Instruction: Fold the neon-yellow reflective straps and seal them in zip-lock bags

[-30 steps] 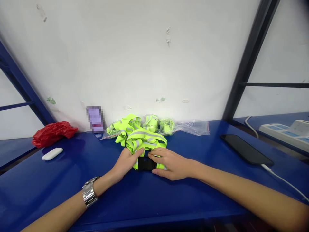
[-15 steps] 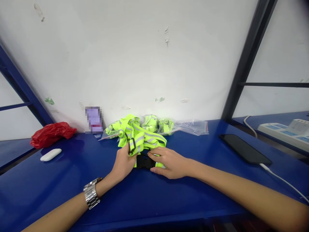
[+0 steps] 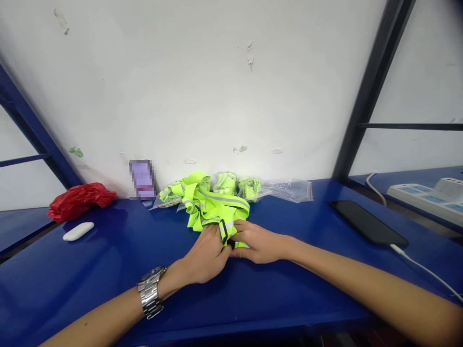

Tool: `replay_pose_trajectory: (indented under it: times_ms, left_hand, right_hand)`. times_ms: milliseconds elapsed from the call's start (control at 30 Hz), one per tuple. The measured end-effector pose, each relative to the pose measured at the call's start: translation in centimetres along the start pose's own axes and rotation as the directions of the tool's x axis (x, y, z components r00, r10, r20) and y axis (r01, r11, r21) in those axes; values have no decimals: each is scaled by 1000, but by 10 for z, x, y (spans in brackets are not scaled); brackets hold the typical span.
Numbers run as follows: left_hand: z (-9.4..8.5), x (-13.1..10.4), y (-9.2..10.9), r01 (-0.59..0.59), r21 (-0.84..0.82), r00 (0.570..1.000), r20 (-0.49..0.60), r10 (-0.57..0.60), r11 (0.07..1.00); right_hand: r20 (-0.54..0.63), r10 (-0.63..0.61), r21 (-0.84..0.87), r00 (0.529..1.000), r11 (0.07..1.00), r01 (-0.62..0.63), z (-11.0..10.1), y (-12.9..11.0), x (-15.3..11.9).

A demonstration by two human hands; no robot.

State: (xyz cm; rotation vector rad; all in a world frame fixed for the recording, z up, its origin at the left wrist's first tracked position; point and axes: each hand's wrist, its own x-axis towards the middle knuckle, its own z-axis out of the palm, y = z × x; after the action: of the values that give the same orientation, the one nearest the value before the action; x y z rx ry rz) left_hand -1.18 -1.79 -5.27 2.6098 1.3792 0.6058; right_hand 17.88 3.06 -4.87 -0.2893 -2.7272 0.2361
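Note:
A tangle of neon yellow-green strap with grey reflective stripes (image 3: 217, 205) lies on the blue table in the middle. My left hand (image 3: 206, 255), with a metal watch on its wrist, is closed around the strap's near end. Beside its thumb a black slider (image 3: 224, 232) sits upright on the strap. My right hand (image 3: 255, 242) meets it from the right, its fingers closed on the strap next to a black buckle (image 3: 232, 245). The buckle is mostly covered by both hands.
Bagged yellow-green straps (image 3: 224, 184) and a clear bag (image 3: 291, 190) lie along the wall. A red plastic bag (image 3: 81, 201), a white case (image 3: 78, 231) and a propped phone (image 3: 142, 179) are at left. At right are a black phone (image 3: 367, 222) with a cable and a power strip (image 3: 427, 198).
My left hand has moved right, up against my right hand, and now covers most of the buckle. The slider and near strap shifted right with it. My right hand has hardly moved.

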Motion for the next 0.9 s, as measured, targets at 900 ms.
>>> replay_pose_trajectory:
  times_ms: [900]
  left_hand:
    - [-8,-14,-14,9,-154,988,-150,-32,988]
  right_hand:
    - [-46,488,463,872,784,-414,-14,-19,-5]
